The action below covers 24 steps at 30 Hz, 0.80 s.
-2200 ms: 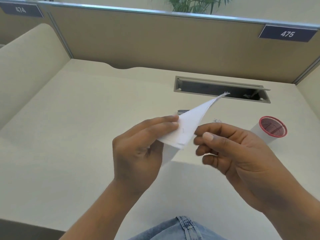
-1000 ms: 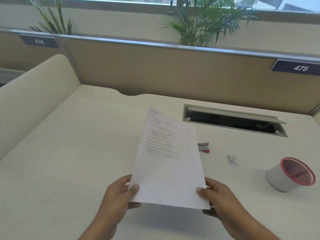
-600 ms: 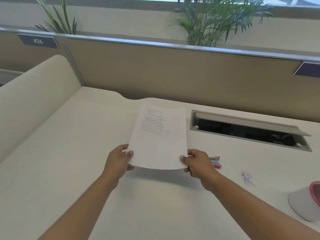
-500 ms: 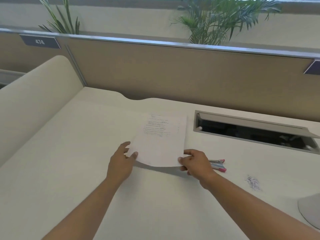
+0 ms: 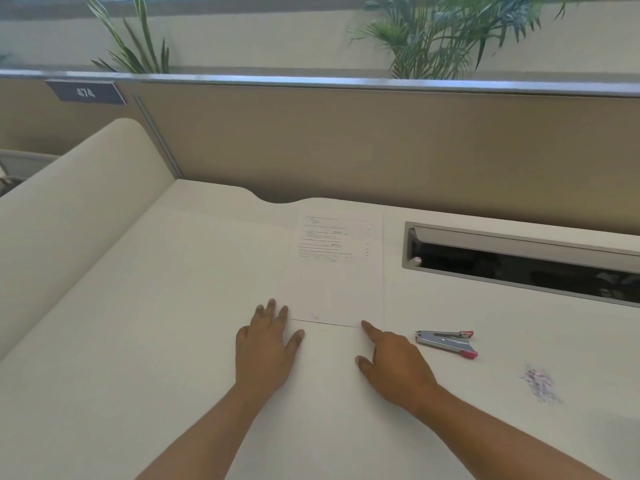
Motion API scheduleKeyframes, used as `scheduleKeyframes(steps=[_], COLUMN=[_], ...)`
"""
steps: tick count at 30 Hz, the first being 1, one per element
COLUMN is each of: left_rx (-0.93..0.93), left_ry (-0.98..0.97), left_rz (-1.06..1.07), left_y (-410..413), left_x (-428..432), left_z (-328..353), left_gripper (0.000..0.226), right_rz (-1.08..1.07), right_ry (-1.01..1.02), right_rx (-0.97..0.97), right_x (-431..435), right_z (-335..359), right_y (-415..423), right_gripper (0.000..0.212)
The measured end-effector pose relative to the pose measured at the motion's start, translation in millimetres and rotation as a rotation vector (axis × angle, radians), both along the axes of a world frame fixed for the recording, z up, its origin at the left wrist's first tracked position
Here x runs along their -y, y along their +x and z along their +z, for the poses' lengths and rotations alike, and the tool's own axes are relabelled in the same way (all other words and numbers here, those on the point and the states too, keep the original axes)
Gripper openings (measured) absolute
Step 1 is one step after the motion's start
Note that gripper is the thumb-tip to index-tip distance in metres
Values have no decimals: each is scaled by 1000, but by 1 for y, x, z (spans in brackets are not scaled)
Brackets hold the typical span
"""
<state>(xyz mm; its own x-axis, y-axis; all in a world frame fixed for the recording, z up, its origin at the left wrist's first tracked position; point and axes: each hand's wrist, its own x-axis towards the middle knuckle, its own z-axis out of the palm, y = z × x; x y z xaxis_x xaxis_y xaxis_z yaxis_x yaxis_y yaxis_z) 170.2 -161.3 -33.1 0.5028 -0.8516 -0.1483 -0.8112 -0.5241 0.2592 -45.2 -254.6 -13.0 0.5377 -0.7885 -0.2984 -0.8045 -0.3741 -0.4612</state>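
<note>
**Desk:** Status on the paper?

**Operator:** I read the white printed paper sheet (image 5: pixel 339 282) as down: it lies flat on the pale cream counter (image 5: pixel 156 341), its text end away from me and its near edge between my hands. No corner lifts that I can see.

**Desk:** Hands?

**Operator:** Left hand (image 5: pixel 265 348) is flat with fingers straight and spread, its tips at the sheet's near left corner. Whether they are on the paper or just beside it, I cannot tell. Right hand (image 5: pixel 394 365) has its index finger stretched out to the near right edge, gripping nothing.

**Desk:** What's left?

**Operator:** My judgement is that the laying-down is done bar lifting both hands clear. The silver stapler with pink tips (image 5: pixel 446 342) lies just right of my right hand, untouched. A scatter of small pinkish bits (image 5: pixel 540 381) sits further right, well apart from the sheet.
</note>
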Motion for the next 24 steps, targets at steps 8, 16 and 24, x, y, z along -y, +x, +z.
scheduleKeyframes(steps=[8, 16, 24], left_rx=[-64, -154, 15], left_ry=[-76, -95, -177], left_rz=[-148, -348, -377], left_y=[-63, -173, -204], left_x=[-22, -57, -68], left_z=[3, -8, -18], left_gripper=[97, 79, 65], right_rz=[131, 39, -221], right_ry=[-331, -305, -145], right_rx=[108, 118, 178], right_x=[-56, -125, -115], right_z=[-9, -24, 3], right_y=[-55, -155, -235], right_gripper=[50, 52, 47])
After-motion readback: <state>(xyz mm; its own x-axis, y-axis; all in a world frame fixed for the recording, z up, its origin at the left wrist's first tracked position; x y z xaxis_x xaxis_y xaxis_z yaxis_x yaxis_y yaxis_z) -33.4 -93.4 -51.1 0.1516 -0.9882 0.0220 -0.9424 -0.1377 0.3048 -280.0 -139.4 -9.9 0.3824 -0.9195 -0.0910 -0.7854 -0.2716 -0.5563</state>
